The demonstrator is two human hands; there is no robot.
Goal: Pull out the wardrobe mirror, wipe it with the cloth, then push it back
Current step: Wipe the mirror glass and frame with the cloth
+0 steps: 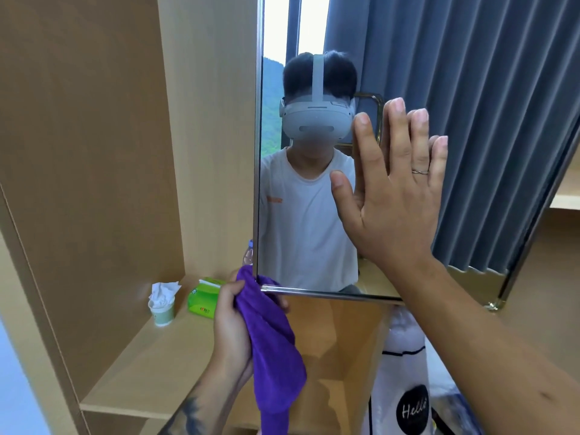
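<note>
Mirror (314, 215) is extended; right hand (395, 196) presses it flat-fingered, left hand (233, 321) grips cloth (270, 346) at its lower corner; push-back likely remains.

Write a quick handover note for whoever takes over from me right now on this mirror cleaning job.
Left hand: grips the purple cloth at the mirror's lower left corner.
Right hand: open, fingers straight, palm toward the glass; contact unclear.
Mirror: pulled out from the wardrobe.
Done: mirror is out.
Left: whether it has been wiped cannot be told; wipe if needed, then push it back in.
</note>
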